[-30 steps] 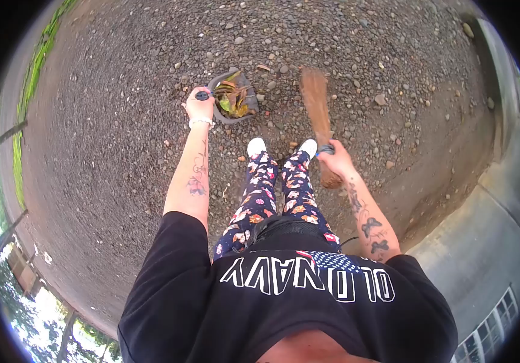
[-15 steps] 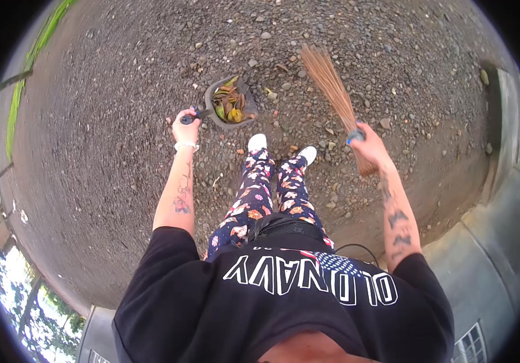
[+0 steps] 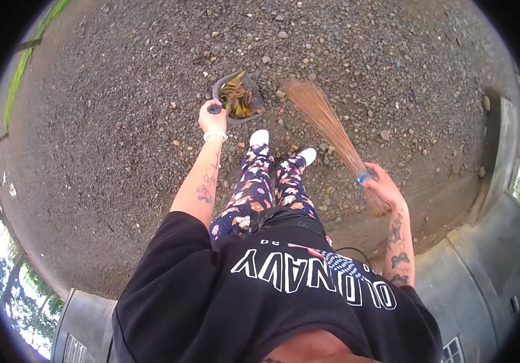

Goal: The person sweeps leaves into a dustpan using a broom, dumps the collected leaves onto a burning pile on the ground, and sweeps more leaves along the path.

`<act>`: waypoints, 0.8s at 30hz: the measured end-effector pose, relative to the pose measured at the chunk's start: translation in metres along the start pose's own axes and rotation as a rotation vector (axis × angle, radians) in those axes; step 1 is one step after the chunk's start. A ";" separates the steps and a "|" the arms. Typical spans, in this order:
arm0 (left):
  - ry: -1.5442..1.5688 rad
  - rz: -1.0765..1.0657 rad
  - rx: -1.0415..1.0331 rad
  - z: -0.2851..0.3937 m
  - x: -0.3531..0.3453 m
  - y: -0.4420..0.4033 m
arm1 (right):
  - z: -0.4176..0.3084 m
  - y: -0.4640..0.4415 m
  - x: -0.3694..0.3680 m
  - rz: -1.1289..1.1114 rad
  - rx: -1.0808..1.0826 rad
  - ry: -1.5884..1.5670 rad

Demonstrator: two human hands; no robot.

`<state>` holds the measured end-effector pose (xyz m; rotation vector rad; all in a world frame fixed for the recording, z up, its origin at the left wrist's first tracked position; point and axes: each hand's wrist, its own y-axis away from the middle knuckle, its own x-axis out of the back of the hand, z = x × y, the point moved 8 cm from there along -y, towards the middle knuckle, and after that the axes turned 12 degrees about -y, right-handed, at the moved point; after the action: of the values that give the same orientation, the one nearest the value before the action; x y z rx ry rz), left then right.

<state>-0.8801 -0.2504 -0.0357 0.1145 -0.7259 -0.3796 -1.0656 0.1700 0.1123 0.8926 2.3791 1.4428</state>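
My left hand [image 3: 213,119] is closed around the black handle of a grey dustpan [image 3: 219,91], held out in front of my feet. Inside the pan lies a heap of yellow, green and brown leaves [image 3: 236,100]. On the other side, my right hand [image 3: 382,185] grips a stick broom [image 3: 332,127] at its grey binding. The broom's bristles fan up and left, with their tips to the right of the dustpan. They look slightly smeared by motion.
Gravelly ground [image 3: 151,78] with scattered stones spreads all around. White shoes [image 3: 259,138] stand below the dustpan. A concrete edge [image 3: 499,145] runs along the right, and grey paving [image 3: 484,254] lies at lower right. Grass [image 3: 21,78] shows at far left.
My left hand has shifted right with the dustpan, turning the handle more upright. My right hand has moved down and right, while the broom's bristle tips have swung down and left toward the pan.
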 end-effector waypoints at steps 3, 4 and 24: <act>-0.009 0.002 -0.009 -0.002 0.000 0.002 | 0.004 -0.035 -0.024 0.150 0.047 0.099; 0.016 0.008 -0.022 -0.006 0.001 0.002 | 0.011 -0.048 -0.035 0.177 0.046 0.126; 0.411 -0.496 0.140 0.156 0.019 0.036 | 0.257 0.266 0.036 0.641 -0.510 -0.461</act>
<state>-0.9604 -0.2197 0.1003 0.4956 -0.3080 -0.7521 -0.8695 0.4674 0.2185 1.6850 1.3489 1.6843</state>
